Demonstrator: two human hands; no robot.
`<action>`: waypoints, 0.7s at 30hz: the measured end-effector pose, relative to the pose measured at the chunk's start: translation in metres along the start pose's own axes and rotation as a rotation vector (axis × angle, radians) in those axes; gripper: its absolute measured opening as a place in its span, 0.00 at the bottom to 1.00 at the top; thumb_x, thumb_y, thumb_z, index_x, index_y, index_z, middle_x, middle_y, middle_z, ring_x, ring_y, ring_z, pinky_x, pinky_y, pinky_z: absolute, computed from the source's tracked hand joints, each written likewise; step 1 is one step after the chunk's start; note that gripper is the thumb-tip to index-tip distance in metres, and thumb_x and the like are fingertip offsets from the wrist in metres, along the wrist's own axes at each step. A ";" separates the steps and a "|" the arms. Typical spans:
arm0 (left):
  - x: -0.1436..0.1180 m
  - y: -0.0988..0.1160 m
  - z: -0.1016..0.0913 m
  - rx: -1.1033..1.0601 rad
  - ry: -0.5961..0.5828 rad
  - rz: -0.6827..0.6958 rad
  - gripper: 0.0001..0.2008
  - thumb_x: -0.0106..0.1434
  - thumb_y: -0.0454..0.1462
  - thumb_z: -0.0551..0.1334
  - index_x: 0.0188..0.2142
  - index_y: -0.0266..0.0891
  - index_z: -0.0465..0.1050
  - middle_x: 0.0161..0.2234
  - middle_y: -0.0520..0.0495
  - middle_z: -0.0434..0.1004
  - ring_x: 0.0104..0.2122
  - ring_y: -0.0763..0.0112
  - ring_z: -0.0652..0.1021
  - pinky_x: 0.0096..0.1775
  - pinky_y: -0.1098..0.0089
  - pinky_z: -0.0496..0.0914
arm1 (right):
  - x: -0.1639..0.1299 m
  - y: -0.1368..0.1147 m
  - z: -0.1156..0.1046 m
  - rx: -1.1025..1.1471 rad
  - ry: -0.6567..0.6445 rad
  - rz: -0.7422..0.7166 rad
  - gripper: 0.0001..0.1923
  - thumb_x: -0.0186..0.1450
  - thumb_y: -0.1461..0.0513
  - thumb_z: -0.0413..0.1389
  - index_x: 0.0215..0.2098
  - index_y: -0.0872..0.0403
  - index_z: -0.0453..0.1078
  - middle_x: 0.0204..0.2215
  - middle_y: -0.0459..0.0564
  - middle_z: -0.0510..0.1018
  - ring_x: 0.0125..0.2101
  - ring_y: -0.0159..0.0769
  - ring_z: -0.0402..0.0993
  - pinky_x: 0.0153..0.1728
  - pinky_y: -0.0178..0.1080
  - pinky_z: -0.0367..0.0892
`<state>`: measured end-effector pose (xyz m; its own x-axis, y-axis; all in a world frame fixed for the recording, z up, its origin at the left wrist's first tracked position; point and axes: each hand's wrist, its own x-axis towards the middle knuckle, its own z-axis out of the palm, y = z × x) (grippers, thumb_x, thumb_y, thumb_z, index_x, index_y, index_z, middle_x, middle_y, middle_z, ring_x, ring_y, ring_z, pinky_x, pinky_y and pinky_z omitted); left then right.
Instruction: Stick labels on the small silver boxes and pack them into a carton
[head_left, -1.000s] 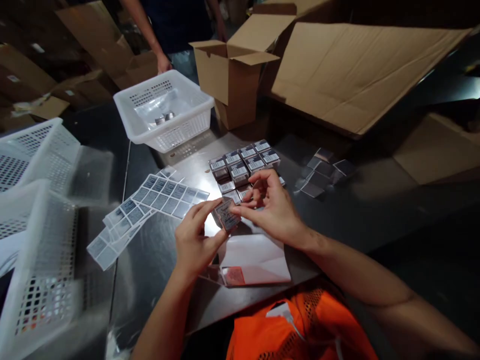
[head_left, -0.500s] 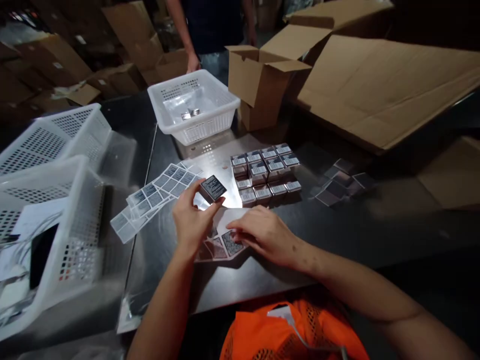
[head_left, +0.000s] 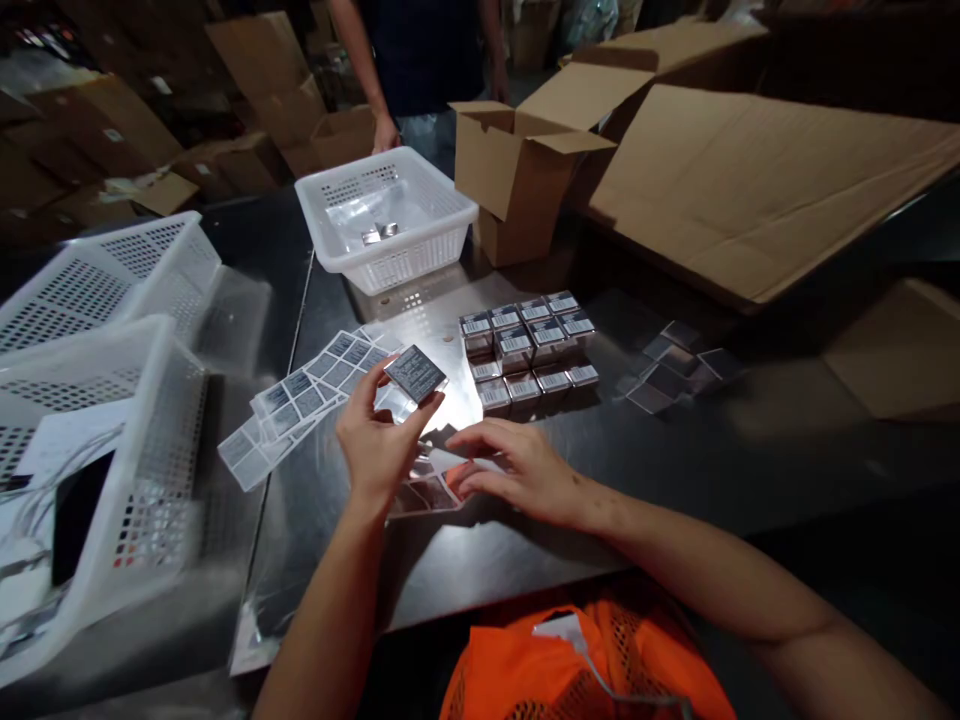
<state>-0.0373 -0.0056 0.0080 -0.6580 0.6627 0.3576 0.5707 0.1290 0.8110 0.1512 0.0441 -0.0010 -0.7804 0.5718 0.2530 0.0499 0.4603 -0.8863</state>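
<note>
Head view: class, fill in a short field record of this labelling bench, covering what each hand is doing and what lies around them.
Left hand: holds a small dark box up off the table
Right hand: fingers down on a sticker sheet
Behind the hands: block of labelled boxes
Left of the hands: label sheets
Far side: white basket, open carton
Other person: hand by the basket

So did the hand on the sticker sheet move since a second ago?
Yes. The right hand came down from the little box, which sat level with the front row of the stacked boxes, and now rests nearer the person on the sticker sheet.
</note>
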 end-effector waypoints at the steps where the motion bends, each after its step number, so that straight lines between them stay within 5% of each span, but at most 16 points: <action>1: 0.000 0.000 0.000 0.001 0.011 -0.012 0.30 0.50 0.46 0.74 0.52 0.44 0.76 0.42 0.49 0.80 0.24 0.79 0.72 0.24 0.75 0.65 | -0.001 -0.001 0.000 0.025 0.025 0.031 0.15 0.61 0.65 0.68 0.47 0.54 0.76 0.38 0.46 0.83 0.38 0.34 0.79 0.42 0.34 0.71; 6: 0.001 0.001 0.001 0.051 0.067 0.057 0.27 0.50 0.47 0.74 0.48 0.42 0.78 0.43 0.46 0.76 0.33 0.70 0.76 0.30 0.71 0.69 | -0.006 -0.008 -0.001 -0.108 0.054 0.102 0.05 0.66 0.63 0.63 0.41 0.53 0.77 0.31 0.44 0.83 0.29 0.32 0.78 0.32 0.32 0.69; 12: 0.007 -0.004 0.003 0.064 0.087 0.052 0.27 0.48 0.49 0.74 0.46 0.42 0.79 0.39 0.46 0.72 0.38 0.64 0.76 0.33 0.69 0.70 | -0.010 -0.015 -0.003 -0.346 0.089 -0.331 0.06 0.69 0.66 0.57 0.38 0.54 0.77 0.44 0.55 0.79 0.52 0.45 0.72 0.54 0.48 0.68; 17: 0.008 -0.005 0.004 -0.227 -0.064 -0.191 0.28 0.45 0.42 0.73 0.47 0.43 0.72 0.44 0.50 0.76 0.20 0.83 0.65 0.21 0.76 0.59 | -0.006 -0.024 -0.025 0.220 0.074 -0.387 0.04 0.66 0.61 0.64 0.33 0.51 0.75 0.29 0.45 0.77 0.40 0.34 0.74 0.51 0.42 0.69; 21: -0.003 0.004 0.007 -0.484 -0.327 -0.251 0.28 0.43 0.37 0.72 0.46 0.44 0.70 0.47 0.51 0.77 0.16 0.89 0.58 0.18 0.78 0.54 | -0.002 -0.019 -0.046 0.522 0.316 -0.109 0.07 0.63 0.57 0.68 0.33 0.50 0.75 0.32 0.45 0.79 0.40 0.34 0.76 0.47 0.40 0.71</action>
<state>-0.0298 -0.0023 0.0068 -0.5149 0.8566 0.0315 0.0811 0.0122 0.9966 0.1802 0.0655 0.0334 -0.5373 0.7504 0.3849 -0.3935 0.1805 -0.9014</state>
